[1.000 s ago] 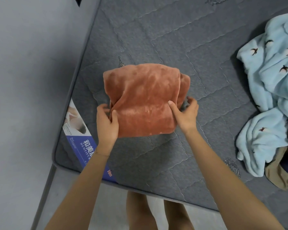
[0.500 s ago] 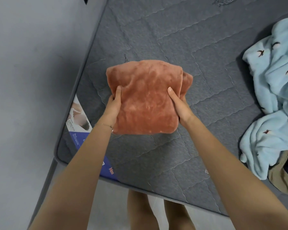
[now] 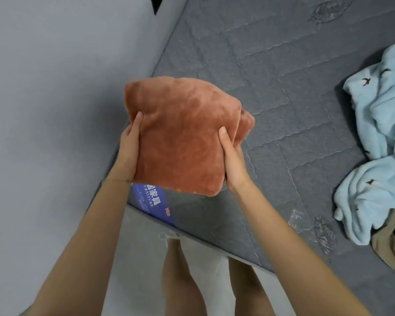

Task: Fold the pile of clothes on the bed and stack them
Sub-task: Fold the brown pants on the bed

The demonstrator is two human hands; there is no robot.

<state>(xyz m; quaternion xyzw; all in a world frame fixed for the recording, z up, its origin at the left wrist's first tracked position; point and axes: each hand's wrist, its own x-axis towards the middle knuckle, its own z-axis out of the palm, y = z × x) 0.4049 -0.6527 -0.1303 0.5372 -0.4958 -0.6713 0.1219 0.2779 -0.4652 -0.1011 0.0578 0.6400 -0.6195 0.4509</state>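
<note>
A folded rust-orange plush garment (image 3: pixel 183 135) is held up above the near left corner of the grey quilted mattress (image 3: pixel 283 65). My left hand (image 3: pixel 129 149) grips its left edge, thumb on top and fingers hidden underneath. My right hand (image 3: pixel 232 156) grips its right edge the same way. A pile of unfolded clothes lies at the right: a light blue fleece with small bird prints (image 3: pixel 379 137), and under it a tan piece (image 3: pixel 388 249) with something dark blue at the frame edge.
A grey wall (image 3: pixel 55 87) runs along the bed's left side. A blue label (image 3: pixel 153 201) is fixed to the mattress corner under the orange bundle. My legs stand on pale floor (image 3: pixel 135 270) at the bed's near edge.
The orange bundle has been lifted off the mattress and carried left toward the bed's corner; both hands slid from its lower corners to its sides.
</note>
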